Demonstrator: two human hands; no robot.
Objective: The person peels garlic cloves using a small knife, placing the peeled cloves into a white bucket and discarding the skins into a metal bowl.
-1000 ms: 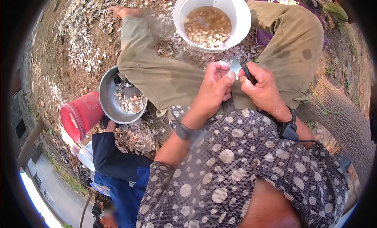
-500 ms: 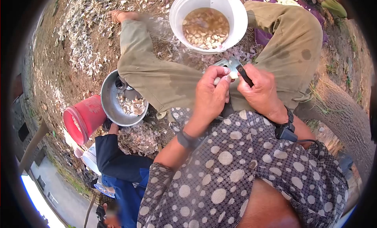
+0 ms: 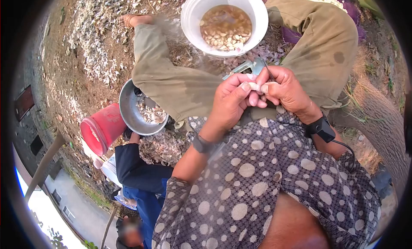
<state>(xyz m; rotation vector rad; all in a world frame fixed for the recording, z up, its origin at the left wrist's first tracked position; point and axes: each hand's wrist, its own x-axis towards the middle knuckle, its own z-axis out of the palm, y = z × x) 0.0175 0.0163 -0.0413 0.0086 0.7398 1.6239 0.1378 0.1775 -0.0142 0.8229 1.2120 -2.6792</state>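
Observation:
Between my fingertips, in front of my lap, is a small pale garlic clove [image 3: 253, 86]. My left hand [image 3: 231, 98] pinches it from the left with thumb and fingers. My right hand [image 3: 285, 89] presses its thumb and fingertips against the clove's right side. A dark-handled knife [image 3: 269, 72] is tucked in the right hand's fingers, mostly hidden by them. Just beyond the hands lies a bluish-grey metal piece [image 3: 244, 68]. Past it stands a white bucket [image 3: 189, 28] holding brownish water and many peeled garlic cloves [image 3: 227, 42].
At left are a metal bowl [image 3: 128, 107] with cloves and skins, and a red bucket [image 3: 109, 122]. A co-worker's dark blue sleeve [image 3: 135, 165] reaches toward them. Garlic skins [image 3: 94, 43] litter the ground. Cloves lie on purple cloth [image 3: 352, 17]. A tree trunk [image 3: 373, 116] stands right.
My right hand has turned, tipping the knife handle almost out of sight, and its fingertips have come onto the clove. The whole view has shifted slightly.

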